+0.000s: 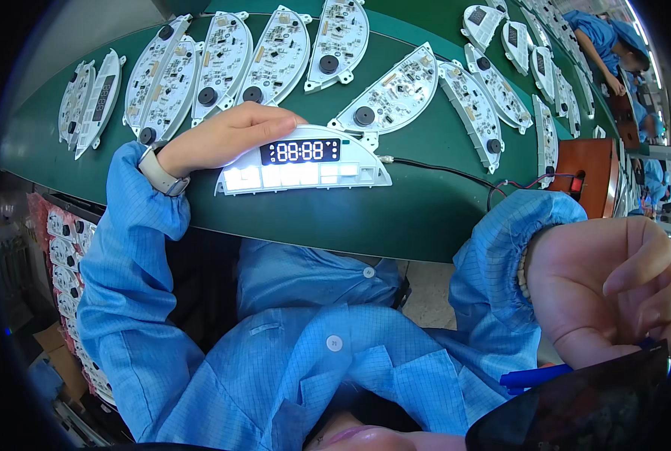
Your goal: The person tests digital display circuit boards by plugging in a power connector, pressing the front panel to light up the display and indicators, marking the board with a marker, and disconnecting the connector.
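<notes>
One green counter [426, 218] is seen curving beyond both hands, covered by rows of white panel boards. About a dozen unlit boards [392, 98] are laid out face-down past the left hand, circuit sides up, each with a round black buzzer. More boards are stacked in a rack [65, 278] below the left forearm. A lit display panel [305, 161] is placed on the counter directly under the left hand, its digits and white buttons glowing. The left hand [219, 135] is laid flat over the panel's upper left edge, fingers extended and pressed on it, not closed around it. A thin cable [441, 169] is run from the panel's right end toward a brown block [587, 161]. The right hand [613, 289] is held off the counter, well apart from the panel, fingers loosely curled, a blue pen [538, 374] seen just beneath it; whether it is gripped cannot be told.
</notes>
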`<state>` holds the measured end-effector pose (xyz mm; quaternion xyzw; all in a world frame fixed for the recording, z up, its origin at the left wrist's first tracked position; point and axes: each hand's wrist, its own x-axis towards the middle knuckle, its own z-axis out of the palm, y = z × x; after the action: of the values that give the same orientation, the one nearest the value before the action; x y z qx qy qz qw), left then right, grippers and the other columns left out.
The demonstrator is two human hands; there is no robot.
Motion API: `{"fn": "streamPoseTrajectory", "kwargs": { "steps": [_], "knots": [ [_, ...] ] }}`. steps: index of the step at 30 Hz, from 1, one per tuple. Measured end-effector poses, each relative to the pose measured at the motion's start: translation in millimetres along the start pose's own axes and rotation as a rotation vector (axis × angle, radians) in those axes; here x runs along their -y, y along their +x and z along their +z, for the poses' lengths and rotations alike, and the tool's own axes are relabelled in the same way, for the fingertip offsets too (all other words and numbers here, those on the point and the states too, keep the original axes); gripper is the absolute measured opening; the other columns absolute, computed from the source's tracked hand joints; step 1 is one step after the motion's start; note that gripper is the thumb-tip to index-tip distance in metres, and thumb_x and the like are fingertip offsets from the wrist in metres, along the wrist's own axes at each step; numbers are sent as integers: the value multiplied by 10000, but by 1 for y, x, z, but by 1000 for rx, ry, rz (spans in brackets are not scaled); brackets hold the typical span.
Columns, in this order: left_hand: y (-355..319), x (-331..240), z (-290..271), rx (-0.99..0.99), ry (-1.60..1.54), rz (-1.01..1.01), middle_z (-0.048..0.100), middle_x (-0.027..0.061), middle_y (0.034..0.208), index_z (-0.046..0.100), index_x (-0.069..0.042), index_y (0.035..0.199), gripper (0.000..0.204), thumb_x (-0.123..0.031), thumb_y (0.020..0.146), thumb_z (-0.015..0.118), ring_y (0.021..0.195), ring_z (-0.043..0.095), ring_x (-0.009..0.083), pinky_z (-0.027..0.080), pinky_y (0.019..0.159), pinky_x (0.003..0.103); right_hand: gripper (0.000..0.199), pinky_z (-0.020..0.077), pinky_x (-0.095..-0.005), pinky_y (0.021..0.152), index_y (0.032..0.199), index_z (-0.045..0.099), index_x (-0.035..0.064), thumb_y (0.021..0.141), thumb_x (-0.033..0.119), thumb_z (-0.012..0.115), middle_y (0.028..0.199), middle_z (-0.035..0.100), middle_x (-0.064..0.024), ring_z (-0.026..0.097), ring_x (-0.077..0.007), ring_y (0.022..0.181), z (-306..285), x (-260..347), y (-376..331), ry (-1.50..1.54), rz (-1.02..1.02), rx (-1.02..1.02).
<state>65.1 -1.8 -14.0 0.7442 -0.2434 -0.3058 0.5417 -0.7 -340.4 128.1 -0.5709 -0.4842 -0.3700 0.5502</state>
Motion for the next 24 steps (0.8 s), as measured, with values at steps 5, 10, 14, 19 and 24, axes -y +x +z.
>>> {"fn": "streamPoseTrajectory", "kwargs": {
  "steps": [5,10,14,19,24],
  "knots": [
    [0,1,0,3,12,20,662,90,995,594,16,1185,432,-336,1007,418,858,587,131,461,798,241,189,393,-170,527,994,701,188,805,186,691,1031,642,92,510,-53,812,1,-3,0,4,-6,0],
    [1,1,-1,2,24,21,663,97,983,592,18,1187,433,-334,1008,414,850,589,135,467,785,245,193,394,-170,529,996,701,188,803,195,694,1033,642,92,510,-53,812,2,-4,-1,9,-13,0],
    [1,0,-1,-4,35,14,663,104,977,591,22,1186,436,-335,1007,414,846,591,142,473,773,250,196,395,-170,530,998,701,189,802,203,697,1034,642,92,510,-53,812,2,-4,-1,11,-19,-1],
    [0,5,-2,-18,64,16,661,117,990,584,28,1193,445,-340,1005,420,859,597,154,475,776,251,200,396,-171,531,1000,702,189,801,212,700,1035,643,91,510,-54,812,3,-5,-2,13,-26,-2],
    [0,4,-2,-18,76,-1,656,129,1014,581,23,1204,454,-351,1001,424,878,601,171,475,788,253,205,397,-171,533,1002,702,190,800,221,702,1036,643,91,511,-54,812,0,-5,-2,15,-33,-3]
  ]
}}
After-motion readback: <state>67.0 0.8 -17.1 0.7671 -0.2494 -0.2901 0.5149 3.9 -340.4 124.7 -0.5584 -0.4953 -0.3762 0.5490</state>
